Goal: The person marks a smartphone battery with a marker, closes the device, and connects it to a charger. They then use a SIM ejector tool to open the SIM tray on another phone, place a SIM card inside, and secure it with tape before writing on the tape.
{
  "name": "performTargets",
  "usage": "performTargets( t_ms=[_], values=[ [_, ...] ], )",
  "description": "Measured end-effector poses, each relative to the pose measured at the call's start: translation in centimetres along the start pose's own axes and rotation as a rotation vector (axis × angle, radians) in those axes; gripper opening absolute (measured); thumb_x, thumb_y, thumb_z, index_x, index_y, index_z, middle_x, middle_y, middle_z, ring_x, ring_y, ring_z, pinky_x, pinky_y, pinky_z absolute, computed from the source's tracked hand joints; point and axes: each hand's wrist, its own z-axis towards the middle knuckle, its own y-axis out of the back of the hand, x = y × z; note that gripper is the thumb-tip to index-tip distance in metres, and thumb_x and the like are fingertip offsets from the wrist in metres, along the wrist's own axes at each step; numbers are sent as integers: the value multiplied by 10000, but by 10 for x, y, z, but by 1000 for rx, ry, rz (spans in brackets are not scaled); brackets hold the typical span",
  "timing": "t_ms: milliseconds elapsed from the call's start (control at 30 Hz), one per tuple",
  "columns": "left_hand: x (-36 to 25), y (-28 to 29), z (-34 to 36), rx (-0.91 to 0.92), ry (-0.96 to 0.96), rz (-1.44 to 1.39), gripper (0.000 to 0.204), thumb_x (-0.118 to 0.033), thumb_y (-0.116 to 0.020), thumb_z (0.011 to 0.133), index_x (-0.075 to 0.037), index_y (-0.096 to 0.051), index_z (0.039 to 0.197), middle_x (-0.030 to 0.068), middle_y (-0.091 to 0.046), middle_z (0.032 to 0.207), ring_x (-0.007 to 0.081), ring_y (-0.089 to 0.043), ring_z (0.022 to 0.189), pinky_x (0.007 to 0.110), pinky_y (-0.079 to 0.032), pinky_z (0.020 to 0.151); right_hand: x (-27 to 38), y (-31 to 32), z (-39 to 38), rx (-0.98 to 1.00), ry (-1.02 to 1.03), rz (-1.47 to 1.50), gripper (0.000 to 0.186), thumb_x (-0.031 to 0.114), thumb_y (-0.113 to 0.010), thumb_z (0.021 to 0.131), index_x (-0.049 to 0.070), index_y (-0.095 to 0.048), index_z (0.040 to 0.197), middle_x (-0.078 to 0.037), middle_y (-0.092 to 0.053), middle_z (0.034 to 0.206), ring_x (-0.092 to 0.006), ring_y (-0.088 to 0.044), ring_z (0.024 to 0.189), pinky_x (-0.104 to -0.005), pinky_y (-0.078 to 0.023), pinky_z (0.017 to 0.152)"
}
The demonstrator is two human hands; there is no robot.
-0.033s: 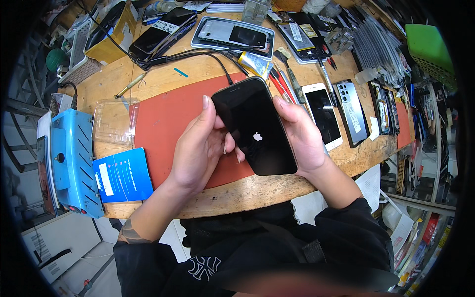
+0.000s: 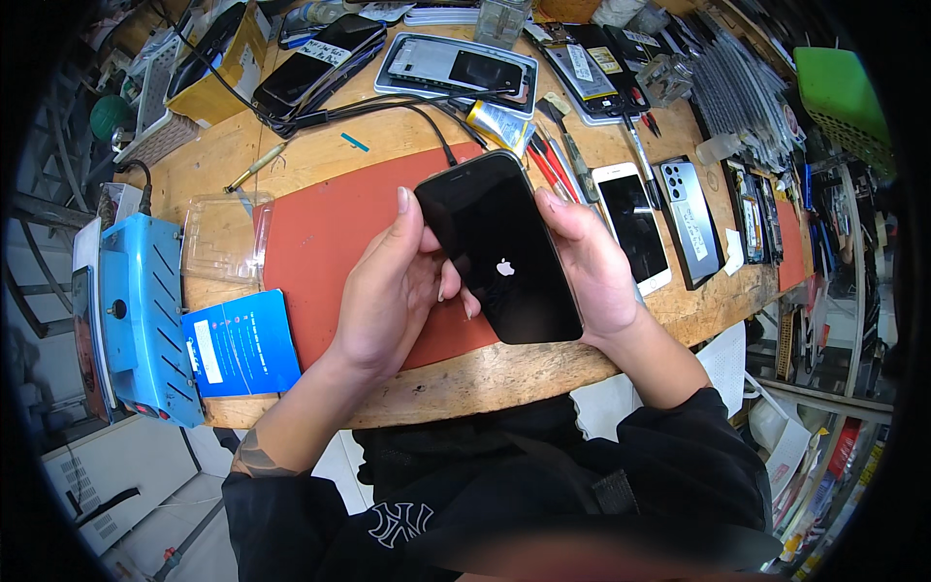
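Observation:
A black smartphone (image 2: 499,242) is held above the red mat (image 2: 320,228), its screen dark with a small white logo lit in the middle. My left hand (image 2: 388,291) holds it along the left side, thumb up by the upper left edge and some fingertips curled beneath. On the other side my right hand (image 2: 596,262) grips the right edge, its thumb near the top; the remaining fingers are hidden behind the phone. A dark cable (image 2: 441,136) ends at the mat close to the phone's upper left corner. Whether it is plugged in, I cannot tell.
Right of my hands lie a white phone (image 2: 635,228) and a silver phone (image 2: 690,223). A blue box-shaped device (image 2: 145,320) and a blue leaflet (image 2: 242,339) are at the left. Opened phones, a tray (image 2: 388,78) and tweezers (image 2: 562,175) lie farther back.

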Motion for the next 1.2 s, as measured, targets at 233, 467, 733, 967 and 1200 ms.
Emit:
performTargets(
  t_ms=[233,467,733,967,1200],
  values=[
    [0,0,0,0,-4,17,475,-516,-337,1131,-113,-461,912,49,-499,858,155,-497,730,394,-552,711,0,0,-1,-8,-4,22,644,461,-332,1063,-46,-515,1416,-250,-692,1136,-346,-712,922,-447,-578,859],
    [-1,-3,-1,-7,-6,25,473,-512,-333,1133,-111,-467,921,50,-509,876,154,-496,732,390,-551,709,-1,0,0,-3,0,22,655,464,-330,1064,-49,-507,1430,-254,-686,1191,-347,-707,944,-448,-577,865],
    [1,-5,-1,-46,6,61,583,-533,-240,1135,-71,-590,1079,10,-495,754,125,-476,688,351,-523,701,-1,0,0,5,-13,-5,660,469,-317,1069,-49,-507,1432,-266,-686,1161,-343,-703,948,-438,-569,877],
    [0,0,1,5,-9,12,480,-510,-327,1135,-106,-467,918,59,-534,894,158,-492,734,388,-546,705,-1,-4,1,20,19,111,531,381,-327,1121,-29,-569,1356,-163,-715,1078,-237,-702,900,-352,-565,850],
    [-3,-2,3,41,-75,67,522,-521,-326,1133,-66,-531,979,55,-566,876,128,-481,707,340,-533,661,-3,5,4,59,0,149,593,396,-300,1115,-70,-579,1350,-211,-721,1195,-278,-729,901,-360,-590,841]
  ],
)
